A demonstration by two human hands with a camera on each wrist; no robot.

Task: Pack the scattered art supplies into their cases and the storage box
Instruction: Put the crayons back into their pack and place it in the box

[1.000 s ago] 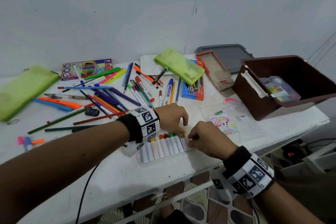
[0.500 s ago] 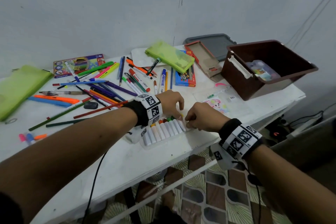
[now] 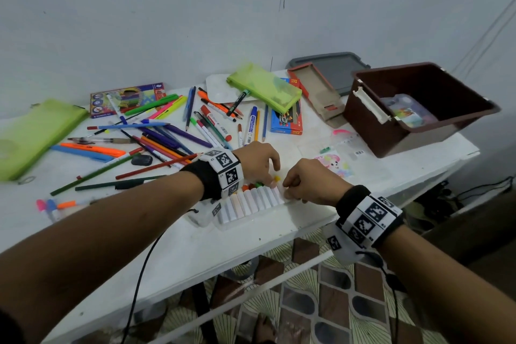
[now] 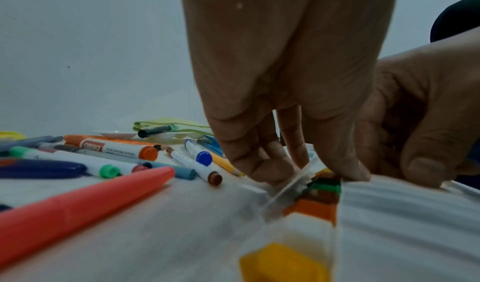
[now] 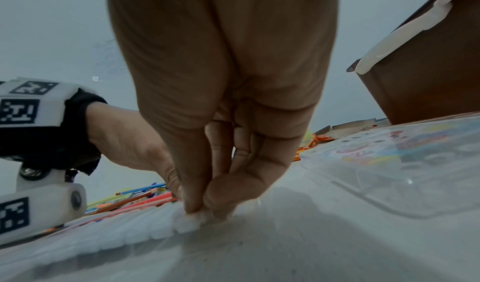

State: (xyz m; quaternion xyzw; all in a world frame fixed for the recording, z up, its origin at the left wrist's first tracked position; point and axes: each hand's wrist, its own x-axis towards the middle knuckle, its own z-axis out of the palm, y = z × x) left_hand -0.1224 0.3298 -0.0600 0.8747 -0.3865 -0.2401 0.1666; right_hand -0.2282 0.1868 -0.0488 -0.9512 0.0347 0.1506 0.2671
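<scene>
Under both hands, ridged white markers

Setting: a domestic room used as a craft corner. Indicators: a white painted bench set against a plain pale plastered wall; a patterned brown-and-cream tiled floor below it; black cables on the floor at right; children's colouring supplies spread across the bench top.
</scene>
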